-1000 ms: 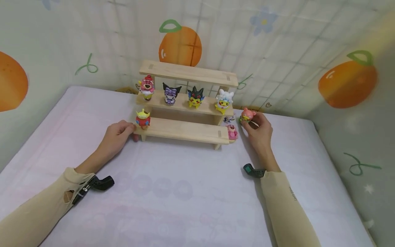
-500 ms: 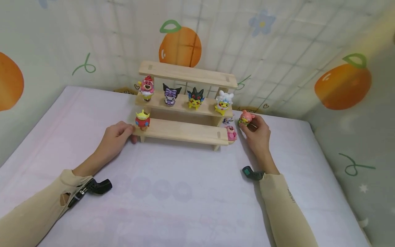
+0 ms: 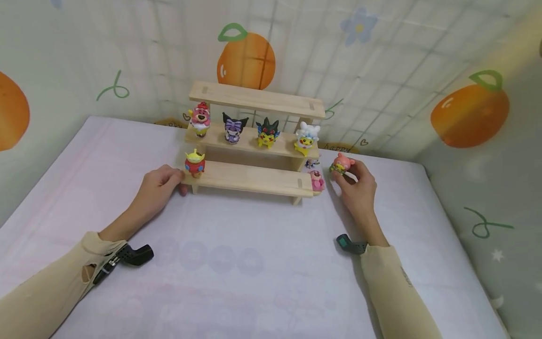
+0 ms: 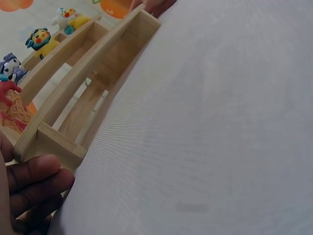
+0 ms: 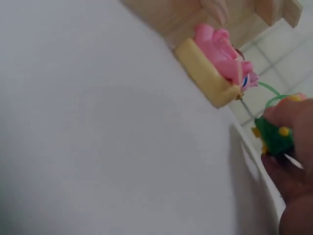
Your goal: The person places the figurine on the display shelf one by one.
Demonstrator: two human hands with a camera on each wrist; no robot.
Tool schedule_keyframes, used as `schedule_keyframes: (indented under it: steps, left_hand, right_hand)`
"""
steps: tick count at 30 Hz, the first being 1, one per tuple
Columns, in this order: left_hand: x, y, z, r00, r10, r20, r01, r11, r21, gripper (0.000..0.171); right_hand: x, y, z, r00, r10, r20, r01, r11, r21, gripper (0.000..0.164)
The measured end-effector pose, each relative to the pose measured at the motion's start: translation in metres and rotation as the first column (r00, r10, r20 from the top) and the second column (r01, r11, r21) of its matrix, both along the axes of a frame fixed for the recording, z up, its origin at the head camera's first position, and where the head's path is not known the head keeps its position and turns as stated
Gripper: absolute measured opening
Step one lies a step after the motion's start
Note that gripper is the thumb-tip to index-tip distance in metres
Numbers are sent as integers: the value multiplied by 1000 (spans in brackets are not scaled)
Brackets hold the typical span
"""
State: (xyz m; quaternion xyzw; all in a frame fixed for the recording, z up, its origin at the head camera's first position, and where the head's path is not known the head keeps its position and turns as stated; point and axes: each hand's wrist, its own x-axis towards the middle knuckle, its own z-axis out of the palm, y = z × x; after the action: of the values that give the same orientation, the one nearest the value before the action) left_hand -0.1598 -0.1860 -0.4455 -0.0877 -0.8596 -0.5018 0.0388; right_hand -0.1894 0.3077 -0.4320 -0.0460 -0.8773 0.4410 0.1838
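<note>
My left hand [image 3: 158, 189] grips the left end of the lowest step of a three-tier wooden display shelf [image 3: 254, 181]; in the left wrist view its fingers [image 4: 41, 171] curl by the shelf's end. Out to the right of the shelf, my right hand [image 3: 357, 188] pinches a pink-headed figurine [image 3: 342, 162] between thumb and fingers. Its green lower part [image 5: 276, 134] shows in the right wrist view. On the lowest step stands a red figurine with a yellow alien head [image 3: 195, 163]. The middle step carries several figurines, among them a purple-bowed one [image 3: 233, 128].
A pink bear figurine [image 3: 316, 181] sits on the table [image 3: 254, 226] against the shelf's right end, with a small purplish figurine [image 3: 312, 162] behind it. A curtain printed with oranges [image 3: 246, 61] hangs behind the table. Each wrist wears a black camera [image 3: 137, 255].
My right hand has shifted slightly right and toward me with the pink-headed figurine. The left hand stays at the shelf's end, and the standing figurines keep their places.
</note>
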Motion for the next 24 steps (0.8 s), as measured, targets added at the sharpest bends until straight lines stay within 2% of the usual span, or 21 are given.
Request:
schedule_keyframes:
  steps: [7,10,16,20,24]
  left_hand:
    - [-1,1,1,1000,-11,7,11,1000,-4,42]
    - [0,-1,-1,1000,-6,0,6,1000,-8,42]
    - [0,-2,0,1000,-4,-7,4,1000,1,43]
    - [-1,-2,0,1000,-9,-6,9,1000,7,42]
    - [-1,-1,1,1000,-10,-3,10,1000,4,42]
  right_hand:
    - [31,2,19,1000,-22,-8,22,1000,-14,50]
    - [39,-3,26,999,4,-34,-5,1000,-22,50]
    - [49,-27,41,984,155,-84,-157,987,-18,47]
    - [54,-46,45,951,279,-135,-287,957,-40,45]
    - [56,-59,43,924,355,-144,-363,931,-34,45]
